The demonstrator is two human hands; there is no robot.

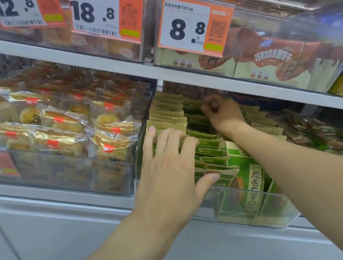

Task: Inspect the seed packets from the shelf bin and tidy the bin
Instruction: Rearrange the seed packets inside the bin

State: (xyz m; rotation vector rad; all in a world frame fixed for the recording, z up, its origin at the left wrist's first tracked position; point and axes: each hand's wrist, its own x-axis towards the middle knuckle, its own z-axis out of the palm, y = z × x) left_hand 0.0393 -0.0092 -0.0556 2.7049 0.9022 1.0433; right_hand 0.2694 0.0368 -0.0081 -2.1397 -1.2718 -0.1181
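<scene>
A clear plastic shelf bin (265, 218) holds rows of green and tan seed packets (210, 153) standing on edge. One packet (246, 185) faces outward at the bin's front. My left hand (171, 169) rests on the left row with fingers spread and straight, thumb against the packet tops near the front. My right hand (222, 112) reaches deep into the back of the bin, fingers curled and pinching the top of a green packet; its fingertips are blurred.
A bin of wrapped yellow pastries (61, 131) stands to the left. Brown and green snack packs (328, 137) lie to the right. The upper shelf edge (203, 77) hangs just above my right hand, with price tags (192, 26) and chocolate biscuit packs (279, 59).
</scene>
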